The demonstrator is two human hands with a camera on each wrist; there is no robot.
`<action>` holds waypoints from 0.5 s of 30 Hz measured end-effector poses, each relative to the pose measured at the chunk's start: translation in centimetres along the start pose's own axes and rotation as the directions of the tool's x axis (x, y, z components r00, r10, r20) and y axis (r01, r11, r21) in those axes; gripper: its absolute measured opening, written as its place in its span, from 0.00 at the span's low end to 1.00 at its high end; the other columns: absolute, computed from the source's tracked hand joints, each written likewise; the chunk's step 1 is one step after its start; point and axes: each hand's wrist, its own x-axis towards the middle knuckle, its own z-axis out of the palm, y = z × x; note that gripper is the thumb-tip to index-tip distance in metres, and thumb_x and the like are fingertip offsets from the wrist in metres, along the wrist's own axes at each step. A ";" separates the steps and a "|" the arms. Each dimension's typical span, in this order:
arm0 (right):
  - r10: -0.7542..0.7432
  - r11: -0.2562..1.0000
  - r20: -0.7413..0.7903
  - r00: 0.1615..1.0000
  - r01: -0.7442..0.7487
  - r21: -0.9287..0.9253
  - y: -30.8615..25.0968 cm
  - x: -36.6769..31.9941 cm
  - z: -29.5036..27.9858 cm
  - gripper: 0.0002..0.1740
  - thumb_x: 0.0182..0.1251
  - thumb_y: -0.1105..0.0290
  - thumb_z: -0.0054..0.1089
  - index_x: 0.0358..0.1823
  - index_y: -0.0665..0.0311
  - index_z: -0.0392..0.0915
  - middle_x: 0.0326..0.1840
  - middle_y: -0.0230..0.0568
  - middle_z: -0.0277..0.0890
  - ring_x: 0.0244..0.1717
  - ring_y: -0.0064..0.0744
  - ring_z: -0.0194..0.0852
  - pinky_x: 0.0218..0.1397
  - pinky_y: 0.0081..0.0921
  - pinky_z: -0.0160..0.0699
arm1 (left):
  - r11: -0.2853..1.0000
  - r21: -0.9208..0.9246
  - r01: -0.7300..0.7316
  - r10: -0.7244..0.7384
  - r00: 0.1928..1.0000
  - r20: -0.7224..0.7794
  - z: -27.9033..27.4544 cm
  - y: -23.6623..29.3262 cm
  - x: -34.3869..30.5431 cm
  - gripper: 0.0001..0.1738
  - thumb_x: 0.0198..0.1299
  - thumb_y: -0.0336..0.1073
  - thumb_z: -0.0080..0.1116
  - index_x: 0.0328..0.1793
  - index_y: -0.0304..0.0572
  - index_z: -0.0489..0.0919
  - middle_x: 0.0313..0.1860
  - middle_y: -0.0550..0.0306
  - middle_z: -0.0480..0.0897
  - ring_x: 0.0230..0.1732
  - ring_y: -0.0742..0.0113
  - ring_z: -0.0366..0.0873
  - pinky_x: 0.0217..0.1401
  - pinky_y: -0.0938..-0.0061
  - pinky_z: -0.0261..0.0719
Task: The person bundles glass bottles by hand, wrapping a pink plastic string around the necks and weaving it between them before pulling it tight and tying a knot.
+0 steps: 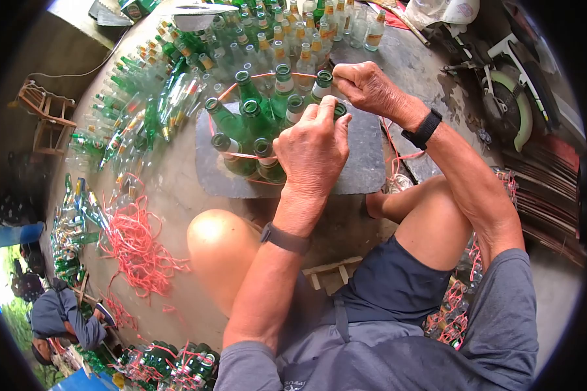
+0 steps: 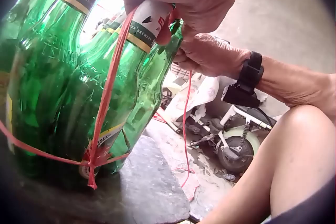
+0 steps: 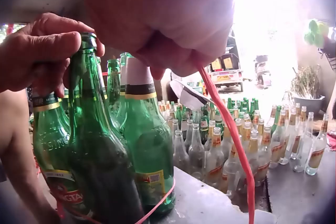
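Note:
A bundle of green bottles (image 1: 251, 120) stands upright on a grey board (image 1: 365, 156). Pink twine (image 2: 107, 90) rings the bottles low down, is knotted there, and one strand climbs to the necks. My left hand (image 1: 313, 153) is over the near right bottles, its fingers curled at the necks; the right wrist view shows its thumb and fingers around a bottle top (image 3: 88, 40). At the bundle's right edge, my right hand (image 1: 372, 91) has curled fingers gripping the twine (image 3: 228, 116), whose loose length hangs below that hand. The fingertips of both hands are partly hidden.
Many clear and green bottles (image 1: 277, 49) stand behind the board, and more lie at the left. Tangled pink twine (image 1: 137, 244) is heaped on the floor. A parked two-wheeler (image 1: 505, 98) is at the right. Another person (image 1: 68, 319) bends at the lower left.

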 end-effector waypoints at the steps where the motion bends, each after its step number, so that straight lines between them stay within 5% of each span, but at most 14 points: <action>1: -0.004 1.000 0.003 1.000 0.004 0.002 0.2 -0.1 0.1 0.07 0.73 0.73 0.58 0.36 0.69 0.74 0.29 0.62 0.76 0.37 0.70 0.81 0.38 0.51 0.80 | 1.000 0.002 0.004 -0.004 1.000 0.000 0.0 0.1 0.0 0.15 0.68 0.46 0.72 0.56 0.51 0.85 0.42 0.53 0.91 0.38 0.44 0.91 0.37 0.54 0.87; 10: 0.057 0.998 -0.028 0.998 -0.057 -0.021 -1.1 -0.9 0.5 0.09 0.79 0.70 0.62 0.42 0.71 0.79 0.34 0.63 0.79 0.37 0.65 0.84 0.37 0.45 0.81 | 0.999 0.025 -0.027 0.028 0.999 -0.037 0.7 -0.4 -0.1 0.21 0.68 0.50 0.73 0.62 0.51 0.85 0.40 0.58 0.89 0.33 0.48 0.91 0.30 0.55 0.84; 12: 0.040 0.999 -0.050 0.998 -0.041 -0.023 -1.5 -1.3 0.5 0.08 0.78 0.71 0.58 0.39 0.66 0.75 0.33 0.63 0.77 0.40 0.71 0.81 0.39 0.54 0.80 | 1.000 0.013 -0.027 0.027 0.999 -0.037 0.7 -0.4 -0.1 0.22 0.68 0.50 0.73 0.62 0.50 0.85 0.40 0.58 0.89 0.33 0.48 0.91 0.30 0.54 0.84; 15: 0.024 1.000 -0.029 0.999 -0.025 -0.017 -2.0 -1.9 0.4 0.06 0.78 0.71 0.58 0.41 0.66 0.76 0.33 0.62 0.77 0.41 0.71 0.82 0.39 0.54 0.80 | 1.000 0.026 -0.016 0.017 1.000 -0.018 0.2 -0.1 -0.1 0.21 0.68 0.50 0.73 0.61 0.50 0.85 0.40 0.57 0.89 0.34 0.48 0.91 0.31 0.54 0.85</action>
